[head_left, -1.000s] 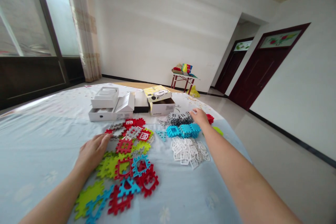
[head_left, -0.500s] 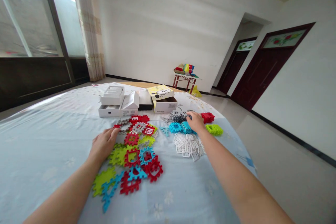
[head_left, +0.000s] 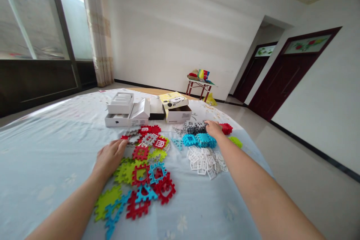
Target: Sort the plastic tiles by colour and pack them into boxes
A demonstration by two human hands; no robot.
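My left hand (head_left: 110, 156) rests at the left edge of a loose pile of red, lime, blue and grey toothed plastic pieces (head_left: 140, 153), its fingers together near a grey piece; whether it grips anything is hidden. At the right end of a row of dark grey pieces (head_left: 194, 127) is my right hand (head_left: 213, 129), fingertips against the row and fingers bent; their hold is too small to make out. Stacked blue pieces (head_left: 199, 140) lie just in front of the grey row. Red pieces (head_left: 225, 128) sit right of my right hand, and white window-like pieces (head_left: 206, 160) are heaped nearer me.
White boxes (head_left: 120, 103) and an open box with a yellow cartoon lid (head_left: 177, 114) stand at the back of the cloth-covered table (head_left: 56, 150). Lime pieces (head_left: 235, 142) lie near the right edge. Beyond is a small table with colourful items (head_left: 200, 79).
My right hand has shifted slightly right along the grey row, uncovering more of the grey and blue pieces. The view has shifted slightly. My left hand stays in about the same place.
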